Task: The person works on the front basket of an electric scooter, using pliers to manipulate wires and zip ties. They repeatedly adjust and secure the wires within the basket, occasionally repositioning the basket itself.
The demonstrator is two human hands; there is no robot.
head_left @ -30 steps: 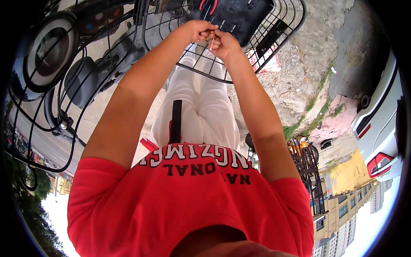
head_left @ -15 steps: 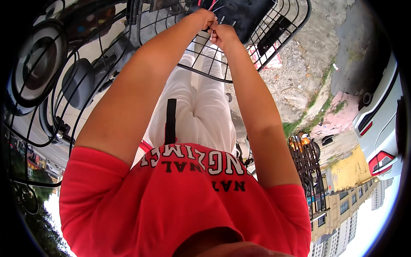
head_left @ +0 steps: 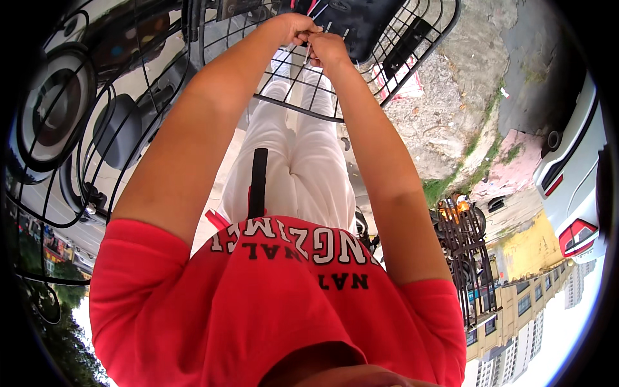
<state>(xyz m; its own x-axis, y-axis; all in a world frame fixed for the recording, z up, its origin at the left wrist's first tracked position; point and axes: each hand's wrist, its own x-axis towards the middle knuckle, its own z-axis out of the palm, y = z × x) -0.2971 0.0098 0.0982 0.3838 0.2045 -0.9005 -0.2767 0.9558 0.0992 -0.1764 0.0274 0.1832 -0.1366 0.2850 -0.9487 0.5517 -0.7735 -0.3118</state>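
Both my hands meet over the near side of a black wire basket (head_left: 300, 108). My left hand (head_left: 296, 28) is closed, fingertips pinched against the right hand's. My right hand (head_left: 327, 48) is closed too, thumb and fingers pressed together. A thin white strip (head_left: 307, 57), which looks like a cable tie, shows at the right fingers; its upper part is hidden between the hands. Beyond them a flat black panel (head_left: 364, 26) lies in the basket. Short white strip pieces show against it, and a longer white strip (head_left: 316, 9) sticks up behind the left hand.
A black slotted piece (head_left: 406, 51) sits at the basket's right side. On the left are black wire bars before a round lamp-like part (head_left: 55, 103) and a grey mirror-shaped part (head_left: 119, 131). Rough ground (head_left: 445, 97) and a white car (head_left: 574, 187) lie to the right.
Both hands and the basket have shifted slightly left in the picture. The fingers stay pinched together at the same white strip.
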